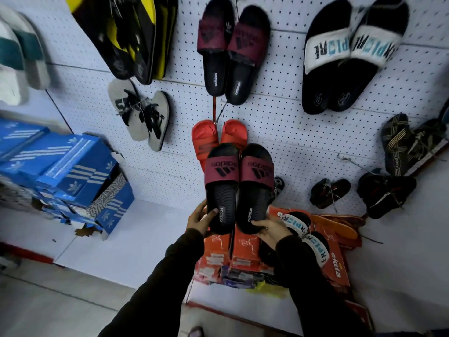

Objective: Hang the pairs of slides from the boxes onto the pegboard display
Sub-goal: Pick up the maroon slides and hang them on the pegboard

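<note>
Slides (239, 188) with maroon straps and black soles are held as a pair, side by side and heels down, in front of the pegboard (286, 132). The left hand (200, 218) grips the heel of the left slide, thumb on the footbed and fingers behind. The right hand (271, 229) grips the heel of the right slide the same way. Both hands are closed on the pair.

Step in hand, as judged: lifting the pair to the board for hanging. The next move calls for a free hook and for a tie or loop at the toe end to go over it; no such loop is visible on the held pair.

Surroundings, left to right: blue shoe boxes (73, 166) are stacked on the shelf at the left. A grey flip-flop pair (141, 117) hangs above them. A matching maroon pair (233, 49) hangs high at centre. A red pair (218, 139) hangs directly behind the held slides and occupies that spot. Orange boxes (230, 249) sit below the hands. A bare hook (352, 164) projects at the right, apparently free.
</note>
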Tool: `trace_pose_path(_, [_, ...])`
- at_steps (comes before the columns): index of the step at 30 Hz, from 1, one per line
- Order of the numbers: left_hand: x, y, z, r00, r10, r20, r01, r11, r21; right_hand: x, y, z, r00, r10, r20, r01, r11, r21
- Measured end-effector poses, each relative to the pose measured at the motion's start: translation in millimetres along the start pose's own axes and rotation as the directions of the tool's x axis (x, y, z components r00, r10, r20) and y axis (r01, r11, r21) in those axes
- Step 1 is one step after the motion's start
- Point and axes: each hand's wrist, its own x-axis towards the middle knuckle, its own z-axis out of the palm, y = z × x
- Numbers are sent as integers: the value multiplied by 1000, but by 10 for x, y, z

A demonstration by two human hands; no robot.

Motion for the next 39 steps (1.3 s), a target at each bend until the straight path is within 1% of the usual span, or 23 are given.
trace_pose_path(6, [14,430,-27,984,170,54,-169,985,-15,-103,-356,352,980,-191,48,191,982,3])
trace_pose_path(11, [105,796,-23,956,280,82,-278,960,-36,-150,-625,628,950,-299,85,300,954,8])
trace_pose_path(16, [161,1293,42,908,400,124,-397,916,-54,-226,-982,956,893,-432,126,428,902,57])
trace_pose_path(21, [265,1880,139,860,491,137,-486,871,-68,-314,-1376,1314,818,-555,149,543,832,119])
trace_pose_path(24, [335,2223,202,812,565,145,-566,823,-38,-393,-1647,1519,779,-605,167,589,796,139])
trace_pose_path(30, [375,2862,413,747,644,163,-639,764,-90,-481,-2217,1878,703,-686,188,670,727,147])
trace_pose_path(32, [399,3050,470,735,659,162,-647,752,-123,-480,-2385,1964,694,-695,188,681,718,143])
trace_pose_path(34, [427,3185,501,734,661,159,-645,751,-144,-454,-2505,2008,700,-692,175,681,721,126])
trace_pose_path(39, [615,3251,498,750,636,181,-617,771,-154,-244,-2554,1985,756,-644,114,643,764,55])
